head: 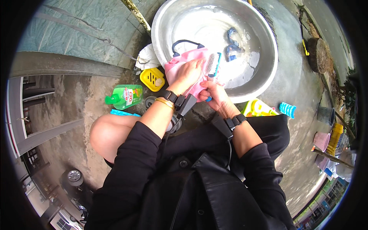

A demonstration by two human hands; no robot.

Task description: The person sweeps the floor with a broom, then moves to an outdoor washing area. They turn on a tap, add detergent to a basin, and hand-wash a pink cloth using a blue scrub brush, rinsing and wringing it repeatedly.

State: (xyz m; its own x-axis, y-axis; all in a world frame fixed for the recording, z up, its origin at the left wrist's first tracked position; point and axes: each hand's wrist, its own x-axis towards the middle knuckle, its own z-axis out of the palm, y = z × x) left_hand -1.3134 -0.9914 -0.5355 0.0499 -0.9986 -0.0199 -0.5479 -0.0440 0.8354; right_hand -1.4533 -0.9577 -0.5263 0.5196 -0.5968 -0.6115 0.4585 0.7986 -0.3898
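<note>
My left hand (pixel 189 73) presses and grips a pink cloth item (pixel 187 54), perhaps a bag, with a navy loop (pixel 187 41) at its far end. The cloth lies bunched over the near rim of a large metal basin (pixel 158 31). In my right hand (pixel 216 93) is the handle of a scrub brush (pixel 213 64) with pale bristles and a blue edge. Its head sits over the cloth's right side, close to my left fingers; whether the bristles touch the cloth I cannot tell. Inside the basin, in shallow water, lies a blue patterned strip (pixel 233 46), apparently fabric.
To the left stand a green detergent bottle (pixel 126 97), a yellow soap dish (pixel 152 79) and a white cloth (pixel 148 57). A yellow-green plastic object (pixel 258 108) and a light-blue plastic piece (pixel 287 110) are at the right. Farther right are a woven basket (pixel 317 55) and a pink bucket (pixel 321 141).
</note>
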